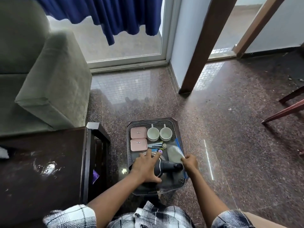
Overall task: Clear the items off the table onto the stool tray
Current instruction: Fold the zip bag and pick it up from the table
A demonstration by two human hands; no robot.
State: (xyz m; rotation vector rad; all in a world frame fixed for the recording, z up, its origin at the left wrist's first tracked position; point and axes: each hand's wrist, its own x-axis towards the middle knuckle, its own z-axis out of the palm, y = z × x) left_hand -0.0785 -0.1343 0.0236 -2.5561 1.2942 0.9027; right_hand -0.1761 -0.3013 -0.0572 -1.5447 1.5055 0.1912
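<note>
A grey tray (174,124) rests on a stool in front of me. It holds two pink lidded boxes (138,132), two white cups (153,133), some blue and yellow clips (155,145), a small bottle (164,146) and a black kettle (166,167). My left hand (145,167) lies spread over the kettle's lid, fingers apart. My right hand (190,162) pinches the corner of a clear zip bag (174,153) with a blue seal, lying at the tray's right side. The dark table (41,170) stands to the left.
A grey-green sofa (41,71) fills the left. Behind the tray are a glass sliding door (125,51) with a blue curtain (107,12) and a brown door frame (202,51). Red chair legs (286,111) show at the right on the granite floor.
</note>
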